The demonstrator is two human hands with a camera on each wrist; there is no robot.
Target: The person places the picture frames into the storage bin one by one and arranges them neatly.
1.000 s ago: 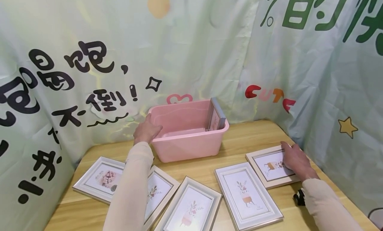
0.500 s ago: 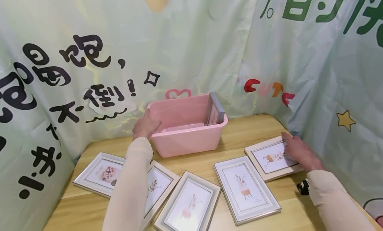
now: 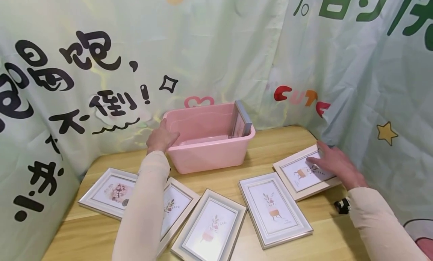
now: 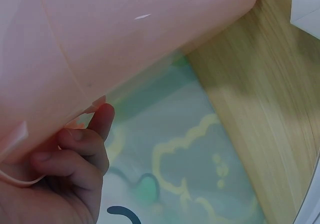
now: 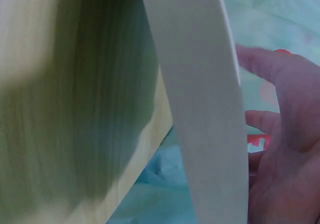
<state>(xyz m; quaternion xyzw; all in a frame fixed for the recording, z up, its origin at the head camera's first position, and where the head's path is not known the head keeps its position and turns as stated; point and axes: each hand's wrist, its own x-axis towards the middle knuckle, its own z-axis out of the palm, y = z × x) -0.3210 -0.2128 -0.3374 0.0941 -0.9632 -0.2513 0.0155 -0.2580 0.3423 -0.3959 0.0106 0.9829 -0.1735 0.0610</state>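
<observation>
A pink plastic bin [image 3: 206, 157] stands at the back of the table, and my left hand [image 3: 160, 139] grips its left rim. In the left wrist view the curled fingers [image 4: 82, 164] lie along the bin's underside near the rim. At the right, my right hand [image 3: 339, 165] holds a cream picture frame [image 3: 297, 174] by its right end, thumb over the glass, fingers at the far edge. The right wrist view shows the side of this frame [image 5: 200, 99] with shadow on the wood beside it. One grey frame [image 3: 242, 120] stands upright inside the bin's right end.
A silver-white picture frame [image 3: 275, 212] lies beside the held one. Nearer the front lie another frame [image 3: 221, 201], one partly behind my left sleeve [image 3: 182, 201], and one at the left [image 3: 111, 178]. A printed curtain [image 3: 216, 58] surrounds the wooden table [image 3: 287, 137].
The right thumb has moved in over the frame's glass, and the wrist has shifted slightly right. The left hand stays on the bin's rim. The head view has tilted a little downward.
</observation>
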